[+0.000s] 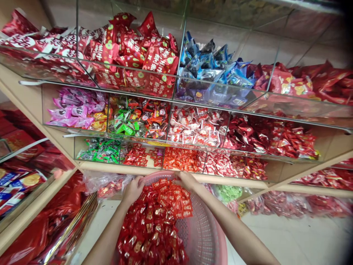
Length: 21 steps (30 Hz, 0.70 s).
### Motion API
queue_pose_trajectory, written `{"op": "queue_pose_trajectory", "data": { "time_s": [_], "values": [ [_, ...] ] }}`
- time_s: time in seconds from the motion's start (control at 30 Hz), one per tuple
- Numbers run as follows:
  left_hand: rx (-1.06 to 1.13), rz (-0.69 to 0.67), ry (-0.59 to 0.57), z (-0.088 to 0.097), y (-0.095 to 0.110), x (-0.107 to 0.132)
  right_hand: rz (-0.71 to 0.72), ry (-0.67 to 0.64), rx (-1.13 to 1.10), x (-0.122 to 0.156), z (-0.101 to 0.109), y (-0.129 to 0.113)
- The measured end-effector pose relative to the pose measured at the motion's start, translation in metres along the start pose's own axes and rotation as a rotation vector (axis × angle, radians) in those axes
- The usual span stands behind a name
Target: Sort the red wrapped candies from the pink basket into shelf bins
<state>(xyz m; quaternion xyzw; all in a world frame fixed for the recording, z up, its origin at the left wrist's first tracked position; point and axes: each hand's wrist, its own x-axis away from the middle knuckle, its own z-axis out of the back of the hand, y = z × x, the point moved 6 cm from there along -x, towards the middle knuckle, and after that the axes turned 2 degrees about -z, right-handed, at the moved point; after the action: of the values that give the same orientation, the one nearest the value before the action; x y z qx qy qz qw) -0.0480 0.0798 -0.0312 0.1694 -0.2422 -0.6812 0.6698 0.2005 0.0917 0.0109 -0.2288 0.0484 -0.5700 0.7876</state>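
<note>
A pink plastic basket (223,243) with slotted walls is in front of me at the bottom middle, its far rim up against the lowest shelf. Dark red wrapped candies (149,224) fill its left side, and brighter orange-red candy packets (178,200) lie heaped at the far side. My left hand (134,189) is closed on the far left part of the rim. Farther right along the same rim, my right hand (186,181) is closed too, beside the orange-red packets. The fingertips of both hands are partly hidden.
Glass-fronted shelves hold large red bags (132,51), blue bags (212,62) and smaller sweets. Directly beyond the basket is a bin of orange-red packets (182,159); its wooden shelf edge (237,179) borders the rim. Plastic bags (286,206) of sweets lie on the floor underneath.
</note>
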Motion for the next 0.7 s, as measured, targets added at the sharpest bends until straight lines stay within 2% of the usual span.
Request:
{"op": "queue_pose_trajectory", "data": {
  "time_s": [0.13, 0.23, 0.3, 0.57, 0.7],
  "values": [
    [-0.003, 0.0, 0.002, -0.001, -0.001, 0.0, -0.006, 0.117, -0.149, -0.018, 0.02, 0.015],
    [-0.005, -0.01, 0.007, -0.002, -0.002, 0.0, -0.122, 0.256, -0.114, -0.036, 0.029, 0.035],
    [-0.006, -0.007, 0.006, -0.001, -0.001, 0.001, -0.209, 0.301, -0.046, -0.045, 0.03, 0.045],
    [-0.013, 0.001, 0.005, 0.001, 0.002, 0.002, -0.346, 0.213, 0.058, -0.061, 0.012, 0.059],
    [-0.03, 0.0, 0.015, 0.001, 0.001, 0.001, -0.354, 0.216, 0.068, -0.059, 0.015, 0.063]
  ]
}}
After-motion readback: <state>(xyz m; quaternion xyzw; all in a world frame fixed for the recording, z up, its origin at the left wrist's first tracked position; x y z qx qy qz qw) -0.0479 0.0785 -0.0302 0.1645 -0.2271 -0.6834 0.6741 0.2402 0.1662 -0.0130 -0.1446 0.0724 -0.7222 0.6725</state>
